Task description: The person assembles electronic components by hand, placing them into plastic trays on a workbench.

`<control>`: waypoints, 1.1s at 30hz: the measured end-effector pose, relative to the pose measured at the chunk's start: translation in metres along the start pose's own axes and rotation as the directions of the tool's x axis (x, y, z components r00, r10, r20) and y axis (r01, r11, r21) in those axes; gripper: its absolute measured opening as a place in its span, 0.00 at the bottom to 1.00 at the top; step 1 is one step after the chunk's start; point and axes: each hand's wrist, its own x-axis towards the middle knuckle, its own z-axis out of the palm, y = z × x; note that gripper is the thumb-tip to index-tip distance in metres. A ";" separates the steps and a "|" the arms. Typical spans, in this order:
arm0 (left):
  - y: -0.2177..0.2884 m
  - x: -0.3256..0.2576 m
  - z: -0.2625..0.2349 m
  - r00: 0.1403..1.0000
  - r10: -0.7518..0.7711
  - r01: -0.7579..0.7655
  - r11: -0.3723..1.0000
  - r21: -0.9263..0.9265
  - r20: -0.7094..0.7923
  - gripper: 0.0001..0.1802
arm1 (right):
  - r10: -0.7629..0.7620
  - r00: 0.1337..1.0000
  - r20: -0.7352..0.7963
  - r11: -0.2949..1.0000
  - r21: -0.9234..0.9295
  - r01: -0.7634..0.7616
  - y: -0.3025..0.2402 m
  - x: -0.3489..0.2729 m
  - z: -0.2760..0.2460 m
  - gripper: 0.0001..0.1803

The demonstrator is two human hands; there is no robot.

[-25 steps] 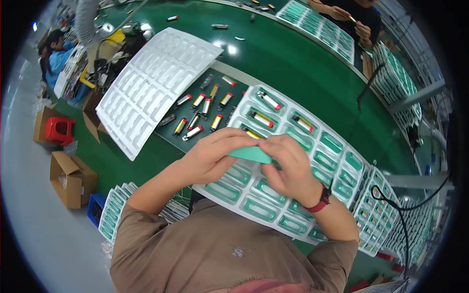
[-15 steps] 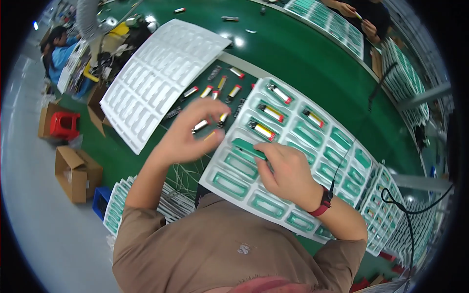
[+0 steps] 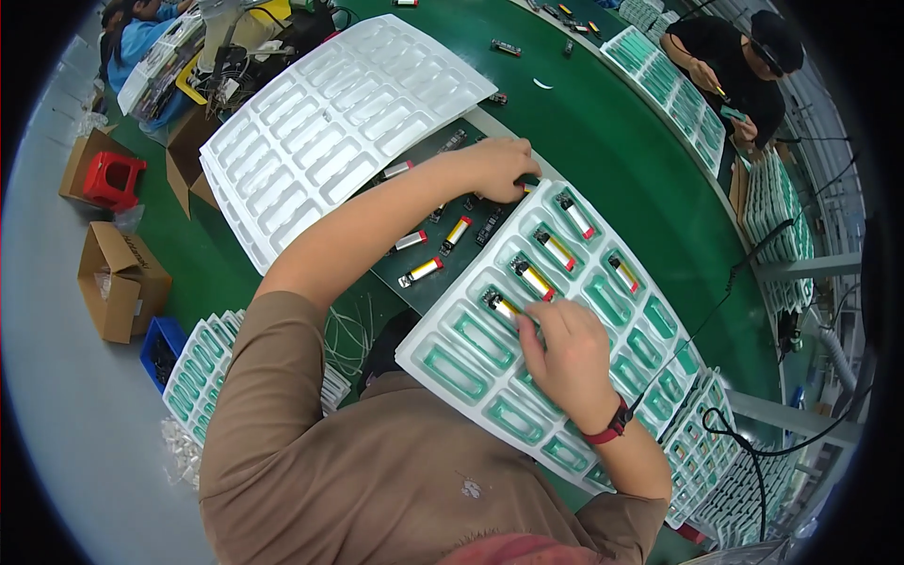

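A white tray with green-lined pockets (image 3: pixel 407 353) lies slanted in front of me. Several small battery cells with circuit boards, one of them a yellow battery (image 3: pixel 533 281), sit in its far-left pockets. My right hand (image 3: pixel 567 356) is closed over another pocket, thumb and fingertips on the end of a battery (image 3: pixel 499 302) lying there; its far end is hidden. My left hand (image 3: pixel 501 169) reaches across to the tray's far-left corner. Its fingers are curled there, and what they pinch is mostly hidden.
Loose batteries (image 3: pixel 456 234) lie on the dark table left of the tray. Beyond them rests a white empty-pocketed tray (image 3: pixel 273 174). Cardboard boxes (image 3: pixel 122 282) and a red stool (image 3: pixel 114 181) stand on the floor at left. A co-worker (image 3: pixel 744 75) sits across the green table (image 3: pixel 621 132). A black cable (image 3: pixel 750 450) hangs at right.
My left hand has moved from above the loose batteries to the tray's far corner. The pocket by my right fingers, where a green piece showed, now shows a battery. My view has shifted.
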 end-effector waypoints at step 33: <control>0.156 -0.095 -0.058 0.981 0.187 -0.119 0.385 -0.915 -0.048 0.12 | 0.380 0.848 0.368 0.148 0.881 -0.448 0.047 -0.015 -0.036 0.14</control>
